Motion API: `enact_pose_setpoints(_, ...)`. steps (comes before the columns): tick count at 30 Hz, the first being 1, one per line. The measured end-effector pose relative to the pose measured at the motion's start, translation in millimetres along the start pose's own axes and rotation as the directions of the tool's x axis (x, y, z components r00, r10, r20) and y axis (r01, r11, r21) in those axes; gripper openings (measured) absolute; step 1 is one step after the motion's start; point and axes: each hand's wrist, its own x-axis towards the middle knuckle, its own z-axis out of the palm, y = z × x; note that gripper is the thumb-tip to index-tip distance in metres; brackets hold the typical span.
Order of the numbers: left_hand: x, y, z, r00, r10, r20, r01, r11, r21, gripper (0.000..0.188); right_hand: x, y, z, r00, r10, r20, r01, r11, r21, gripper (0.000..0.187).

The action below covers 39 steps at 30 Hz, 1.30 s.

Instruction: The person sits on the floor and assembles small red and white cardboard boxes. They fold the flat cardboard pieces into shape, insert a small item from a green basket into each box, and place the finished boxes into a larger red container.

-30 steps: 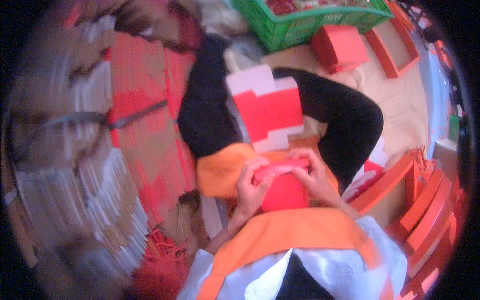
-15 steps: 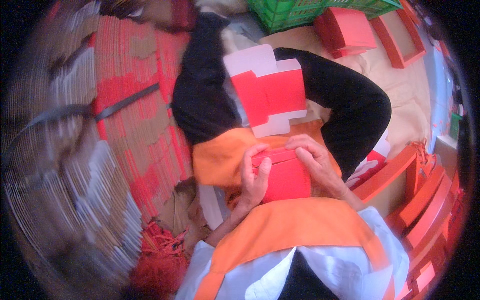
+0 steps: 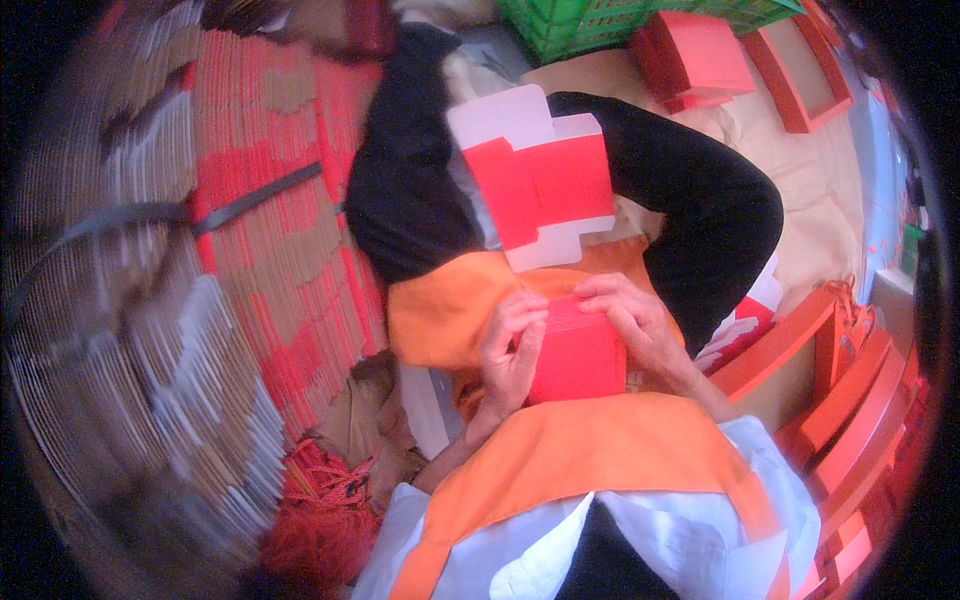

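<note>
A small red carton [image 3: 578, 355] stands in my lap, held between both hands at its upper end. My left hand [image 3: 512, 348] grips its left side, with the thumb along the edge and the fingers curled at the corner. My right hand [image 3: 635, 320] lies along the right side, its fingertips bent over the top edge. The carton's top looks closed. Just beyond my hands, a flat red box blank [image 3: 560, 190] with white flaps rests across my legs.
Dense stacks of flattened red and brown cartons [image 3: 265, 215] rise on the left, bound by a dark strap [image 3: 258, 200]. Red cord [image 3: 320, 480] lies beside them. A green crate [image 3: 600, 25] and a red box [image 3: 690, 60] sit far ahead. Red trays [image 3: 840, 395] crowd the right.
The flap at the carton's top, which had a visible gap, is now pressed down. My left thumb has shifted down and both hands' fingers have closed in on the top edge.
</note>
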Motion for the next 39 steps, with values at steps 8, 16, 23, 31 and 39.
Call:
enact_pose_setpoints(8,1.7,11.9,-4.2,0.993,0.096,0.072,-0.105,0.987,0.122,0.009,-5.3,0.6,-8.9,0.981,-0.166,0.099,0.178,0.975,-0.131,0.021)
enact_pose_setpoints(16,5.1,4.0,1.3,0.999,-0.013,0.035,0.010,0.997,0.079,0.010,5.3,-24.8,-41.0,0.949,0.038,0.313,0.011,0.988,-0.152,0.026)
enact_pose_setpoints(23,98.6,13.8,13.2,0.966,0.033,-0.256,-0.044,0.998,-0.038,0.044,33.5,-41.5,-152.5,0.847,0.088,-0.524,-0.014,0.990,0.143,0.036)
enact_pose_setpoints(31,128.4,-95.1,38.4,0.911,0.019,-0.411,0.142,0.924,0.356,0.074,95.6,10.3,-244.5,0.611,0.023,-0.792,-0.201,0.971,-0.126,0.044)
enact_pose_setpoints(39,118.9,-80.4,16.6,0.920,-0.049,-0.390,0.191,0.922,0.335,0.033,73.7,-27.4,-138.1,0.680,-0.102,-0.726,-0.007,0.989,-0.146,0.028)
